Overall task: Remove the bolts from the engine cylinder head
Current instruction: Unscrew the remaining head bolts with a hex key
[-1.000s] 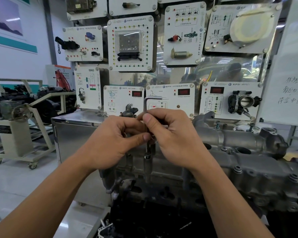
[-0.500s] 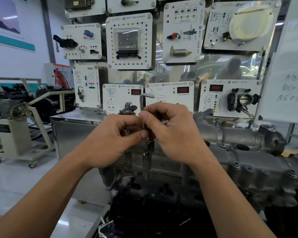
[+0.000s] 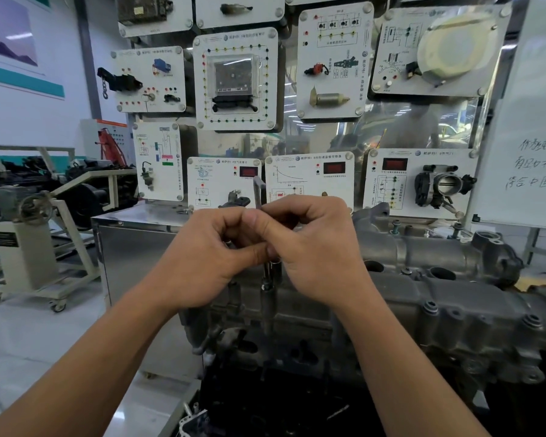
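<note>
Here, two bare forearms reach in from the bottom edge and meet at the middle of the view. The left hand (image 3: 208,257) has its fingers curled in, and its thumb points right to pinch a thin metal shaft. The right hand (image 3: 316,247) curls round the same shaft from the other side, knuckles up, its fingertips touching the left thumb. Both hands hold a hex key (image 3: 258,192), which stands upright; its bent top pokes out above the knuckles, and its lower end shows below the hands.

That lower end runs straight down to a bolt (image 3: 266,287) that sticks up from the near left end of the cylinder head (image 3: 454,310) (whether the tip sits inside the bolt's head is too small to tell). The cylinder head is a long grey casting that stretches off to the right, below and behind the right wrist. Two other bolts (image 3: 396,227) stand upright along its far edge, well apart from the hands.

Behind the casting, to the left, is a steel cabinet (image 3: 133,247). Above it hangs a wall of white training panels (image 3: 237,80) carrying car parts, diagrams and small red displays. A whiteboard (image 3: 533,121) with handwriting fills the right edge. Far left, a beige wheeled stand (image 3: 26,247) sits on the pale floor.
</note>
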`<control>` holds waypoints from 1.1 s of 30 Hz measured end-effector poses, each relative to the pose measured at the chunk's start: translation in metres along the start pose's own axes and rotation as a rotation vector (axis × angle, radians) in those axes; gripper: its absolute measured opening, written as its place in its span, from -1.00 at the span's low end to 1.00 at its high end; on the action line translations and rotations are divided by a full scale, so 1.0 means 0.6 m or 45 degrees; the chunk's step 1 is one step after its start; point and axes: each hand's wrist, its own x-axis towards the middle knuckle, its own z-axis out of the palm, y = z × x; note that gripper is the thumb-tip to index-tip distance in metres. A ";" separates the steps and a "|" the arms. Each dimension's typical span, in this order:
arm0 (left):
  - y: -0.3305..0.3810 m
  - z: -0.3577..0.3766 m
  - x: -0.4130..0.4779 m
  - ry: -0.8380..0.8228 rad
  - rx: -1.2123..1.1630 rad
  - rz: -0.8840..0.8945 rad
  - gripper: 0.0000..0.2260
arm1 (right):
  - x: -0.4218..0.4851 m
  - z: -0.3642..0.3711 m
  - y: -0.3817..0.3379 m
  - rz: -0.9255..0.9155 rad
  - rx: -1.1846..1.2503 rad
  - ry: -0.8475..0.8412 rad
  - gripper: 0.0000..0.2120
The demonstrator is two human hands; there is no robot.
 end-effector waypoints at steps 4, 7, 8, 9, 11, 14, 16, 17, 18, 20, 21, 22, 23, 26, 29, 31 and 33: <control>0.003 -0.008 -0.005 -0.081 0.051 -0.041 -0.81 | -0.001 -0.003 -0.003 0.005 -0.069 -0.094 -0.92; 0.002 -0.014 -0.005 -0.166 0.009 -0.071 -0.78 | 0.000 -0.008 -0.005 0.014 -0.140 -0.143 -0.85; 0.000 -0.014 -0.005 -0.161 0.012 -0.077 -0.79 | 0.001 -0.009 -0.005 0.019 -0.162 -0.155 -0.83; 0.000 -0.013 -0.005 -0.139 0.020 -0.080 -0.81 | 0.000 -0.009 -0.004 0.019 -0.176 -0.162 -0.82; -0.003 -0.010 -0.004 -0.068 0.023 -0.084 -0.84 | -0.001 -0.008 -0.005 0.013 -0.179 -0.159 -0.81; -0.002 -0.007 -0.004 -0.017 0.010 -0.062 -0.82 | -0.002 -0.006 -0.006 0.008 -0.157 -0.086 -0.87; -0.001 -0.005 -0.003 -0.004 -0.007 -0.039 -0.83 | -0.004 -0.004 -0.006 0.001 -0.122 0.007 -0.93; -0.001 -0.004 -0.003 -0.002 -0.019 -0.027 -0.85 | -0.005 -0.002 -0.006 0.002 -0.100 0.051 -0.94; 0.000 -0.003 -0.002 -0.002 -0.028 -0.018 -0.86 | -0.006 0.000 -0.007 0.006 -0.079 0.083 -0.95; -0.001 -0.001 -0.002 -0.005 -0.015 -0.018 -0.86 | -0.006 0.002 -0.007 0.009 -0.065 0.104 -0.95; -0.001 -0.002 -0.002 -0.010 0.006 -0.027 -0.82 | -0.006 0.002 -0.008 0.005 -0.069 0.092 -0.95; -0.001 -0.003 -0.003 -0.027 0.028 -0.037 -0.78 | -0.005 0.001 -0.007 0.001 -0.076 0.068 -0.94; -0.002 -0.005 -0.004 -0.059 0.039 -0.044 -0.74 | -0.004 0.000 -0.007 -0.003 -0.085 0.035 -0.93; -0.001 -0.011 -0.006 -0.130 -0.035 -0.055 -0.75 | -0.003 -0.001 -0.008 -0.022 -0.142 -0.077 -0.89; 0.000 -0.012 -0.006 -0.106 -0.094 -0.071 -0.77 | -0.002 -0.001 -0.009 -0.028 -0.176 -0.132 -0.85; 0.003 -0.006 -0.005 -0.075 -0.087 -0.060 -0.78 | -0.002 -0.004 -0.009 -0.033 -0.151 -0.123 -0.87; 0.004 -0.001 -0.005 -0.032 -0.076 -0.024 -0.79 | -0.002 -0.005 -0.009 -0.049 -0.120 -0.083 -0.92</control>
